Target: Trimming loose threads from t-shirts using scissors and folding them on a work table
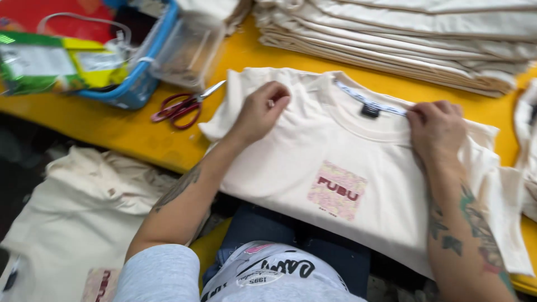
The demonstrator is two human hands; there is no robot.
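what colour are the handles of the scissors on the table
Dark red, almost maroon. The scissors lie on the yellow table, left of the cream t-shirt, clearest in the head view.

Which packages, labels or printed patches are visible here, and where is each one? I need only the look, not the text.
Green and yellow package: top left, flat, with white labels, beside the blue basket.
Neck label: small dark square inside the collar of the cream T-shirt.
White neck tape: strip along the collar, near the right hand.
Chest print: pink patterned square, dark red lettering.
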